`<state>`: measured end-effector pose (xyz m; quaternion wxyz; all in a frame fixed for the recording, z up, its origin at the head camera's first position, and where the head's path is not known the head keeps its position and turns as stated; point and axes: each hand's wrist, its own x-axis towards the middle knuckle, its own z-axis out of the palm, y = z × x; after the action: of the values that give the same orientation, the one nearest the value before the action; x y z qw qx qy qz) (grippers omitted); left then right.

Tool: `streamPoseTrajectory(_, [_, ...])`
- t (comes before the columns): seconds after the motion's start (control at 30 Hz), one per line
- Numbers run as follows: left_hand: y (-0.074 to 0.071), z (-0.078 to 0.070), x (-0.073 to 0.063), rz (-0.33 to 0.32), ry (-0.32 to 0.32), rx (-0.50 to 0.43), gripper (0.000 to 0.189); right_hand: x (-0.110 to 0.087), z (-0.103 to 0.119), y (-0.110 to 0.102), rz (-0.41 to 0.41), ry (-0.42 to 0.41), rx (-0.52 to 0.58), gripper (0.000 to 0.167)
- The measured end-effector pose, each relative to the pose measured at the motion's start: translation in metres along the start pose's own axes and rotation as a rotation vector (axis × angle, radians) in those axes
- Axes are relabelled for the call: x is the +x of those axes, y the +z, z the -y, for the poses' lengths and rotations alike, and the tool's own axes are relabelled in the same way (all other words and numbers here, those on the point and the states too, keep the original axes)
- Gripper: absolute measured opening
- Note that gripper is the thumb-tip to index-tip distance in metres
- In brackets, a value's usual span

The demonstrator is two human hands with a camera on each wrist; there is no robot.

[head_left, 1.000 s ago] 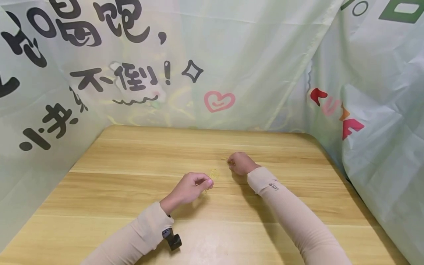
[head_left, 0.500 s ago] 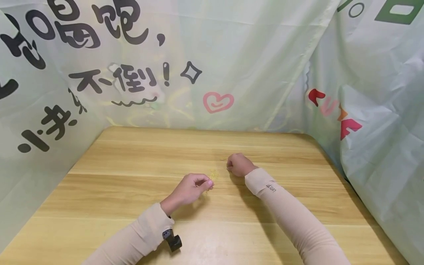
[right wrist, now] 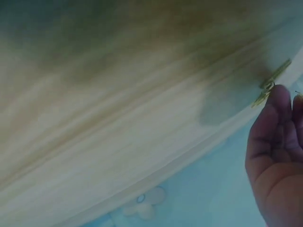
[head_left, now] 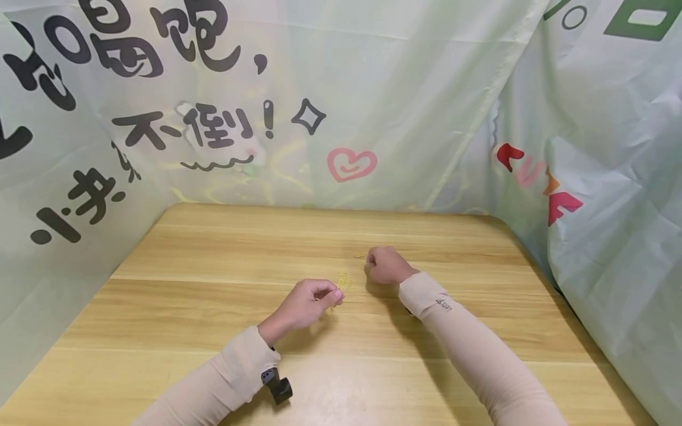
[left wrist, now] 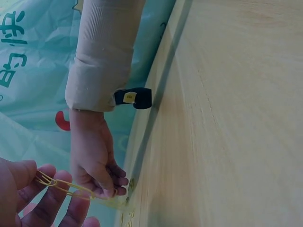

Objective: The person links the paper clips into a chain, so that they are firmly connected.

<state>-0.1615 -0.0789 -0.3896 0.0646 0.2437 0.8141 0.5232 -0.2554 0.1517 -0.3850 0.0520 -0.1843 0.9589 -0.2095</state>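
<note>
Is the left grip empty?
No: in the left wrist view, the left grip pinches yellow clips.

The left fingers [left wrist: 53, 201] pinch together while the right fingers [right wrist: 279, 98] curl farther forward.

Yellow wire clips [left wrist: 56, 183] over a streaked light brown wood-grain table [head_left: 176, 307], pale green cloth [head_left: 426, 106] behind.
The left sleeve [head_left: 208, 378] and right sleeve [head_left: 474, 343] are beige, the right with small dark lettering [head_left: 443, 304]. Far cloth: black characters [head_left: 215, 126] at left, a pink outlined heart [head_left: 351, 176]. Right cloth [head_left: 629, 272]: red, orange and green shapes. In the dim right wrist view, the wire piece [right wrist: 270, 86] looks dull gold.
</note>
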Motion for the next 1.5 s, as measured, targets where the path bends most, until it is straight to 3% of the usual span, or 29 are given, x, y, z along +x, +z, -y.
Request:
streamPoseTrajectory(0.33, [0.0, 0.0, 0.0, 0.009, -0.01, 0.003, 0.025, -0.008, -0.002, -0.005, -0.018, -0.085, 0.111, 0.011])
streamPoseTrajectory(0.57, [0.0, 0.001, 0.001, 0.017, -0.007, 0.003, 0.025, -0.013, 0.002, -0.008, 0.026, -0.117, 0.259, 0.037])
streamPoseTrajectory(0.77, [-0.001, 0.0, 0.002, 0.018, -0.005, 0.004, 0.026, -0.02, 0.009, -0.012, 0.029, -0.106, 0.348, 0.03])
streamPoseTrajectory(1.0, [-0.002, 0.001, 0.002, 0.02, -0.004, -0.002, 0.025, -0.022, 0.013, -0.011, 0.01, -0.179, 0.433, 0.035])
streamPoseTrajectory(1.13, [-0.001, 0.002, 0.002, 0.022, -0.01, -0.002, 0.025, -0.022, 0.013, -0.009, 0.037, -0.144, 0.498, 0.031])
streamPoseTrajectory(1.5, [-0.002, -0.001, 0.001, 0.008, -0.015, 0.015, 0.024, -0.025, 0.014, -0.009, 0.036, -0.153, 0.527, 0.024])
